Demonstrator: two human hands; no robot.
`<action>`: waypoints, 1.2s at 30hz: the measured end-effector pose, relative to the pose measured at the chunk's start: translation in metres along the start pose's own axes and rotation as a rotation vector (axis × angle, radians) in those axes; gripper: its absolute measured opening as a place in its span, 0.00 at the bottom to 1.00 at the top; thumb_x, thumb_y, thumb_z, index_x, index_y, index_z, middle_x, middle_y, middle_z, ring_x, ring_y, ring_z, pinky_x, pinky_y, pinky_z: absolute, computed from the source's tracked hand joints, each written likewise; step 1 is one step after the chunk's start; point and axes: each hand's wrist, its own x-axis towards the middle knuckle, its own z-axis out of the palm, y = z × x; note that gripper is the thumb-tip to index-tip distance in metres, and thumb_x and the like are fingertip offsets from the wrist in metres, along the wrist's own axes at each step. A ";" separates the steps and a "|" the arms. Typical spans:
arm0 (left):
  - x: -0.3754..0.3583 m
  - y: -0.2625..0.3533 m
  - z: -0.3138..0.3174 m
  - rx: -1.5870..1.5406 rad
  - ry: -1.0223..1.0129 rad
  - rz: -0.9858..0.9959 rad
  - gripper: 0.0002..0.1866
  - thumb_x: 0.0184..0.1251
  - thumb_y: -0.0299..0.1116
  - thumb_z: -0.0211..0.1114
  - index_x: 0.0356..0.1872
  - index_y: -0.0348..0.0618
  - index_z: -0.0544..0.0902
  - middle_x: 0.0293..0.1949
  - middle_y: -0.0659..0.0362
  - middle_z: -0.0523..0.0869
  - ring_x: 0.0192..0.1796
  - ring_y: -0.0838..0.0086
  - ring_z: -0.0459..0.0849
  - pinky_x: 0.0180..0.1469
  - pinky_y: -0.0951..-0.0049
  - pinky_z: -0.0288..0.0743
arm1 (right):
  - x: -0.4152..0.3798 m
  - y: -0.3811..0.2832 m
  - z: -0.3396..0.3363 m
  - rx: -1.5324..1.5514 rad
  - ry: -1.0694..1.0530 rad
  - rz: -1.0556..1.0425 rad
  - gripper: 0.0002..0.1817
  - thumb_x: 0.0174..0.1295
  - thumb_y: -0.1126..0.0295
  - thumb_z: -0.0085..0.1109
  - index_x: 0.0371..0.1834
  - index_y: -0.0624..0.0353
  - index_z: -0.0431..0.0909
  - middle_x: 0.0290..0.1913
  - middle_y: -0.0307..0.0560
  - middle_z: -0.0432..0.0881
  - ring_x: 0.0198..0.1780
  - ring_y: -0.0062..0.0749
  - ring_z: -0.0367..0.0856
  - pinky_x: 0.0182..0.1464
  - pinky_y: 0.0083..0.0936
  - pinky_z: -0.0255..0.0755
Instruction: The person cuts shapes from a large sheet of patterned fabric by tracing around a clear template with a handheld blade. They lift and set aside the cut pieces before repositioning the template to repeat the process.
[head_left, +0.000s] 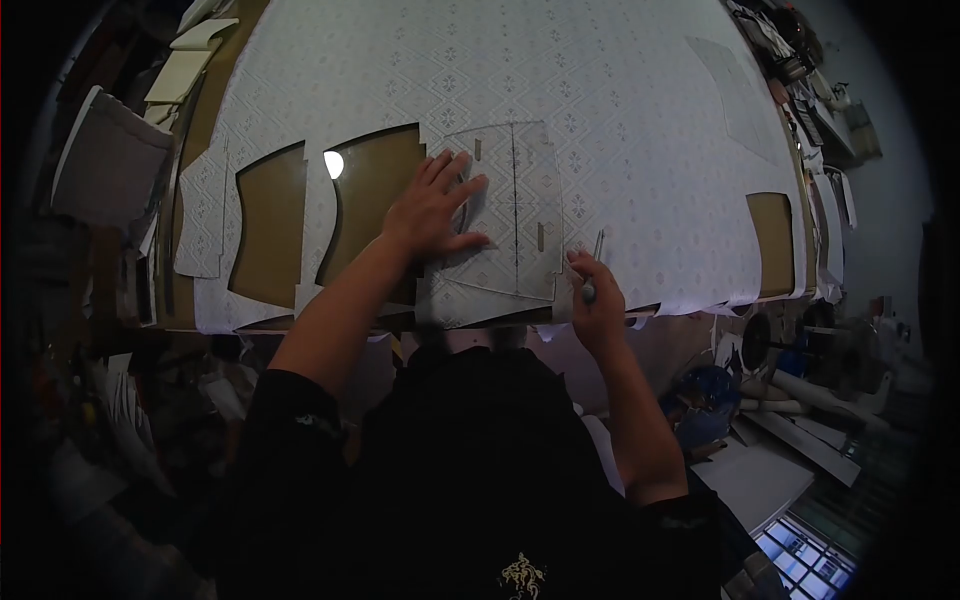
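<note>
My left hand (435,210) lies with its fingers spread on a clear template (490,205). A dark line runs down the template's middle, and it has narrow slots. The template lies over pale patterned fabric (640,150), whose zigzag design shows through. My right hand (598,300) is closed around a slim tool (600,244) just right of the template's lower corner. The tool's thin shaft points away from me and a dark rounded end shows at the palm; its exact kind I cannot tell.
Curved cutouts in the fabric, left of the template, bare the brown tabletop (270,225). Another cutout (770,240) is at the right edge. A second clear template (728,95) lies at the far right. Folded material (105,165) stands at the left, and clutter lines both sides.
</note>
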 end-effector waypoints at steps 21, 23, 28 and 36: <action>0.000 0.003 -0.004 -0.008 0.000 -0.012 0.47 0.59 0.69 0.75 0.75 0.53 0.77 0.83 0.45 0.64 0.86 0.45 0.57 0.86 0.44 0.50 | 0.005 -0.009 0.002 -0.113 -0.101 -0.161 0.24 0.61 0.73 0.76 0.59 0.57 0.76 0.69 0.59 0.83 0.74 0.64 0.77 0.74 0.52 0.71; 0.001 0.003 -0.003 -0.008 0.004 -0.010 0.47 0.59 0.69 0.75 0.76 0.53 0.77 0.83 0.45 0.65 0.86 0.45 0.58 0.86 0.44 0.50 | 0.006 -0.005 0.003 -0.123 -0.175 -0.170 0.27 0.57 0.69 0.81 0.57 0.57 0.77 0.72 0.58 0.81 0.76 0.66 0.73 0.75 0.52 0.70; 0.000 0.003 -0.004 0.001 0.005 -0.010 0.48 0.59 0.69 0.75 0.76 0.53 0.77 0.83 0.45 0.65 0.86 0.45 0.58 0.86 0.44 0.51 | 0.003 0.004 0.008 -0.177 -0.200 -0.201 0.28 0.57 0.66 0.82 0.57 0.57 0.77 0.73 0.58 0.80 0.76 0.65 0.73 0.77 0.52 0.68; 0.001 0.004 -0.005 -0.010 -0.010 -0.018 0.47 0.58 0.68 0.76 0.76 0.53 0.77 0.83 0.45 0.64 0.86 0.45 0.57 0.86 0.44 0.50 | 0.001 0.007 0.010 -0.108 -0.191 -0.159 0.27 0.58 0.64 0.82 0.57 0.57 0.77 0.72 0.58 0.81 0.77 0.66 0.72 0.76 0.51 0.70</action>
